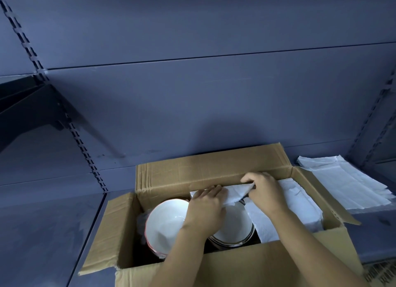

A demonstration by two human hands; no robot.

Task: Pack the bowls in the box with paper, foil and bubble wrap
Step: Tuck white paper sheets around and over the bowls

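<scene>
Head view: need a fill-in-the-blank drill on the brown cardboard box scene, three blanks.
1. Both hands, left hand and right hand, pinch one sheet of white ____.
2. The two white bowls sit inside the brown cardboard ____.
3. The spare stack of white sheets lies outside, on the person's ____ side.

Missing words: paper; box; right

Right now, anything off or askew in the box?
Nothing broken or spilled. The red-rimmed bowl leans tilted at the left of the cardboard box, still bare. Both hands, left hand and right hand, hold a paper sheet over the second bowl.
</scene>
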